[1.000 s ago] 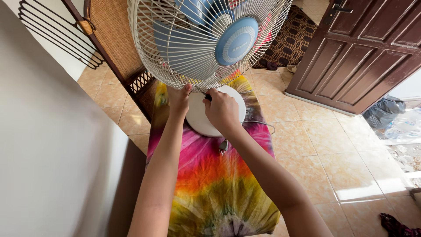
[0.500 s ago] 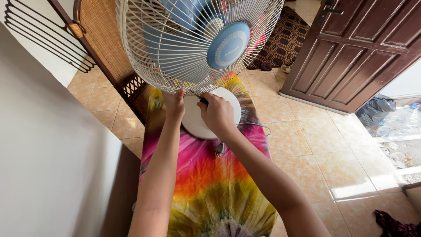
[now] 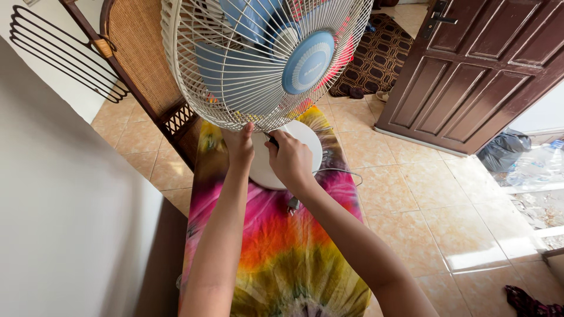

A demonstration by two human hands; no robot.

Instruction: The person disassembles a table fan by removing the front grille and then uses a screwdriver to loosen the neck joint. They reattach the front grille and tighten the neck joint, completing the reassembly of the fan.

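**A:** Where does the fan (image 3: 264, 58) stand, and why there?

**B:** Its round white base (image 3: 294, 154) sits on a table draped in a tie-dyed cloth (image 3: 276, 246), close in front of the person. That lifts the wire guard (image 3: 194, 88) to about arm height, so both hands reach its lowest edge without stooping. The head is tipped forward, the guard's face turned down toward the camera.

**A:** What is the left hand (image 3: 239, 147) doing?

**B:** It comes up from below with the fingers pressed against the bottom rim of the guard, closed narrowly on the wires. It looks like a steadying hold, keeping the cage from swinging while the other hand works.

**A:** And the right hand (image 3: 291, 158)?

**B:** It is curled tight just beside the left, at the same spot on the rim. A small dark thing (image 3: 271, 140) pokes out between thumb and fingers; whether it is a tool tip or a clip on the guard cannot be told. The grip is a pinch, suited to a small fastener at the guard's base.

**A:** Why are both hands so close together?

**B:** The join of the cage seems to sit at that lowest point, so one hand braces right next to where the other grips.

**A:** Anything else about?

**B:** A grey cord (image 3: 341, 171) trails off the base to the right over the cloth. A wicker chair back (image 3: 141, 64) stands behind the table, a brown panelled door (image 3: 482, 70) to the right, and a patterned mat (image 3: 376, 53) lies on the tiled floor (image 3: 446, 223).
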